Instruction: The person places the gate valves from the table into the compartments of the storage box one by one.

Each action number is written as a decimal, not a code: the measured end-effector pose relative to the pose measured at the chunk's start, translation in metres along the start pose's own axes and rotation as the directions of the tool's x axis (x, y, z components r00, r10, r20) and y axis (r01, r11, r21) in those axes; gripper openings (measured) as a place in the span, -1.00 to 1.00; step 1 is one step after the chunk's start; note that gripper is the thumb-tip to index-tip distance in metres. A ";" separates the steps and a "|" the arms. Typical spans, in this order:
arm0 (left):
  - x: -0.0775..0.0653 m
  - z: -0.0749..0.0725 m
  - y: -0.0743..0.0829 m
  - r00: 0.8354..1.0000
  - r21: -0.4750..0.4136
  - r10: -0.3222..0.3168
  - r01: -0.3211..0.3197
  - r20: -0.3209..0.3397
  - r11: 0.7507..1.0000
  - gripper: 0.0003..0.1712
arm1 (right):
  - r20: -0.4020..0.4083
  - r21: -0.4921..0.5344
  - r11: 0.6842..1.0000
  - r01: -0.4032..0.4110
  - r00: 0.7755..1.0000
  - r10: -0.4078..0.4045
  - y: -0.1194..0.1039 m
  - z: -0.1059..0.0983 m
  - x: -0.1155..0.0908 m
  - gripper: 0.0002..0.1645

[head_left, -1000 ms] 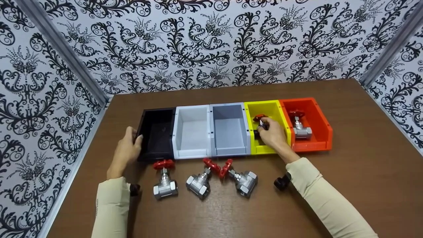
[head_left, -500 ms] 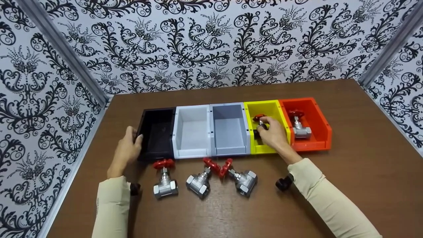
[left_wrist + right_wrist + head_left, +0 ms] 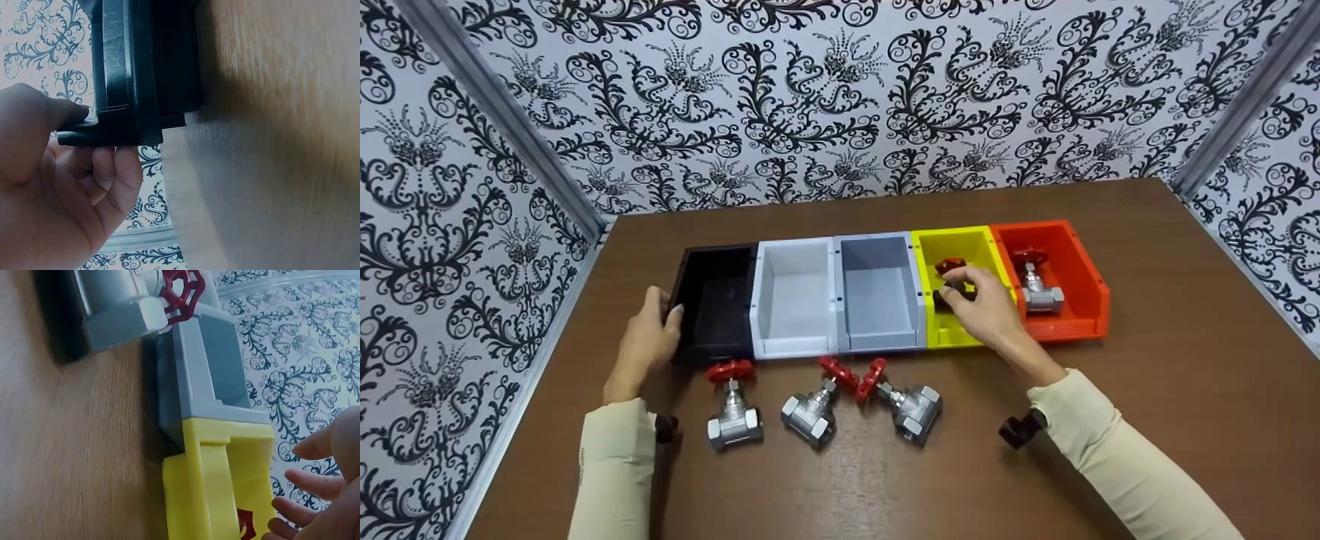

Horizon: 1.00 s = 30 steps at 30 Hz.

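My left hand (image 3: pixel 649 337) grips the left wall of the black bin (image 3: pixel 718 352), thumb over the rim and fingers outside, as the left wrist view shows. Over the yellow bin (image 3: pixel 966 339) hovers my right hand (image 3: pixel 986 311), its fingers spread with nothing between them in the right wrist view. Beneath it in that bin lies a valve with a red handwheel (image 3: pixel 950 265); its dark body is partly hidden by the fingers. Another silver valve (image 3: pixel 1042 300) with a red handwheel sits in the orange bin (image 3: pixel 1069 330).
A white bin (image 3: pixel 796 348) and a grey bin (image 3: pixel 883 343) stand in the same row. In front, a left valve (image 3: pixel 735 427), a middle valve (image 3: pixel 810 417) and a right valve (image 3: pixel 917 412) lie on the brown table (image 3: pixel 840 495). Patterned walls (image 3: pixel 810 90) surround it.
My right hand has let go of the valve in the yellow bin, its fingers opening and drawing slightly right. The row of bins has shifted marginally. My left hand has stayed put.
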<state>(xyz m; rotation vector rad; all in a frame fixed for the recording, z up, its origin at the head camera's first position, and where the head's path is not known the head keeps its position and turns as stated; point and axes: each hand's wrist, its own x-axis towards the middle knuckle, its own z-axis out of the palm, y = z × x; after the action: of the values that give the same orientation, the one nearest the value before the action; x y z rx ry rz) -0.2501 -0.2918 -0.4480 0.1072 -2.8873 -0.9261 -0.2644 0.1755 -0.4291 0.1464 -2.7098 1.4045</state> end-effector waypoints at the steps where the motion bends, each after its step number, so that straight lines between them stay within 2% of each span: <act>1: 0.000 0.000 0.000 1.000 0.000 -0.001 0.001 0.004 1.000 -0.67 | -0.003 0.007 1.000 0.008 1.000 -0.008 -0.001 0.000 -0.001 -0.66; 8: 0.001 0.000 0.000 1.000 -0.001 -0.005 0.005 0.015 1.000 -0.66 | 0.001 0.045 0.993 0.107 0.994 -0.107 -0.007 0.000 -0.013 -0.75; 19: 0.001 0.001 0.000 1.000 -0.009 -0.008 0.008 0.010 1.000 -0.66 | 0.185 0.128 0.984 0.124 0.972 -0.147 -0.008 0.002 -0.028 -0.79; 24: 0.002 0.003 -0.001 1.000 -0.008 -0.003 0.002 -0.016 1.000 -0.70 | 0.307 0.149 0.979 0.139 0.935 -0.179 -0.008 0.006 -0.035 -0.80; 30: 0.002 0.003 -0.001 1.000 -0.018 -0.001 0.000 -0.024 1.000 -0.69 | 0.454 0.080 0.984 0.157 0.873 -0.176 -0.006 0.010 -0.042 -0.80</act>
<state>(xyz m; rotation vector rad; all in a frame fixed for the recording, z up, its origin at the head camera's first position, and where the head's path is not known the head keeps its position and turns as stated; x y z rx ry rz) -0.2520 -0.2907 -0.4512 0.1171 -2.8563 -0.9435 -0.2221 0.1657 -0.4355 0.7964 -2.9289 1.5349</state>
